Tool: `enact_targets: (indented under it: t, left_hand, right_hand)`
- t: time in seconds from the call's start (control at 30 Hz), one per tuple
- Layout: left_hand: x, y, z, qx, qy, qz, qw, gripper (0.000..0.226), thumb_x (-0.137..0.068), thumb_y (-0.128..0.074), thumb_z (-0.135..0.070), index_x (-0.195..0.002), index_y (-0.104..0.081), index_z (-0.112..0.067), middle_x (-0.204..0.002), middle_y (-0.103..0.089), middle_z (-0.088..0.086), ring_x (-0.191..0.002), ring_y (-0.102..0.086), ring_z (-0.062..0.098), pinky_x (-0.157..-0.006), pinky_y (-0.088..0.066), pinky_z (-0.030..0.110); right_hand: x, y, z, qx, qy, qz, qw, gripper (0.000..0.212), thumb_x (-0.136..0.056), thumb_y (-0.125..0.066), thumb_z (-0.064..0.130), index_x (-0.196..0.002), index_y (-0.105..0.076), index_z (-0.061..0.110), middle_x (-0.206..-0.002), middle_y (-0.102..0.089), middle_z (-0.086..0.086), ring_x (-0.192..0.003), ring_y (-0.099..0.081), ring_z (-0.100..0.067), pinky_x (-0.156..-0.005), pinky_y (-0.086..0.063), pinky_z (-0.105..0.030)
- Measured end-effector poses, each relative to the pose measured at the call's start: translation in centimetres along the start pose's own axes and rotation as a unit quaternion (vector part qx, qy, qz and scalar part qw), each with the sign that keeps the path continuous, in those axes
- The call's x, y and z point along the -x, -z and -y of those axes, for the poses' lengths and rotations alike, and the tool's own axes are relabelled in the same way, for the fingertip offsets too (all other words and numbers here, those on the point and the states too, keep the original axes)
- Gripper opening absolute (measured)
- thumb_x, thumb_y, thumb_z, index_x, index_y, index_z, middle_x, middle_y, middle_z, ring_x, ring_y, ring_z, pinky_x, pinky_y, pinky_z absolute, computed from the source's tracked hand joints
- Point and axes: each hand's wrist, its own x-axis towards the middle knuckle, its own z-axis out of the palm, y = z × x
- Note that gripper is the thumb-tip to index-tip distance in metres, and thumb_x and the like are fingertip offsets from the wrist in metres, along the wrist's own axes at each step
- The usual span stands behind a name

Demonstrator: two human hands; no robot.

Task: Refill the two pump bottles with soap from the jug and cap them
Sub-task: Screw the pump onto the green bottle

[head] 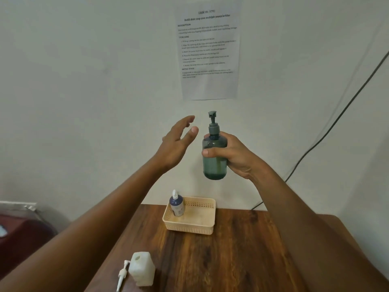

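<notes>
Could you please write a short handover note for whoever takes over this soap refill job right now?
Right hand grips the teal pump bottle in the air, upright, pump head on. Left hand is open beside it, touching nothing.
Small dark bottle stands in the beige basket, a white top on it.
White jug sits uncapped at the table's near edge; a loose white pump lies beside it.
Done, apparently: teal bottle capped. How full either bottle is, I cannot tell.
Left: set teal bottle in basket; check the loose pump's place.
</notes>
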Motion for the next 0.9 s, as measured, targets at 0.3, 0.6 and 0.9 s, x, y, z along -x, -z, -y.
enact_targets:
  t: [0.3, 0.6, 0.9]
  left_hand:
    - [0.0, -0.6, 8.9, -0.092, 0.034, 0.007, 0.995, 0.071, -0.102, -0.031, -0.06, -0.164, -0.018, -0.028, -0.173, -0.016, 0.0, -0.159, -0.016, 0.027, -0.126, -0.007, 0.058]
    - [-0.7, -3.5, 18.5, -0.121, 0.076, 0.032, 0.989, 0.069, -0.105, -0.035, -0.058, -0.164, -0.016, -0.027, -0.174, -0.013, 0.0, -0.16, -0.014, 0.026, -0.125, -0.006, 0.055]
    - [-0.1, -6.4, 27.4, -0.141, 0.124, 0.071, 0.98, 0.076, -0.101, -0.033, -0.063, -0.165, -0.014, -0.026, -0.174, -0.009, 0.001, -0.16, -0.01, 0.026, -0.125, -0.006, 0.057]
  right_hand:
    - [-4.1, -1.3, -6.3, 0.057, -0.048, -0.017, 0.997, 0.056, -0.072, -0.093, 0.023, -0.121, -0.067, 0.025, -0.118, -0.07, 0.004, -0.113, -0.064, -0.016, -0.093, -0.05, -0.031]
    - [-8.6, -2.9, -14.0, 0.09, -0.086, -0.028, 0.992, 0.066, -0.068, -0.096, 0.02, -0.127, -0.065, 0.025, -0.125, -0.067, 0.007, -0.116, -0.061, -0.014, -0.093, -0.054, -0.03]
    - [-12.1, -5.0, -23.3, 0.144, -0.114, -0.074, 0.98, 0.074, -0.065, -0.097, 0.024, -0.13, -0.062, 0.027, -0.126, -0.065, 0.01, -0.116, -0.061, -0.014, -0.097, -0.055, -0.033]
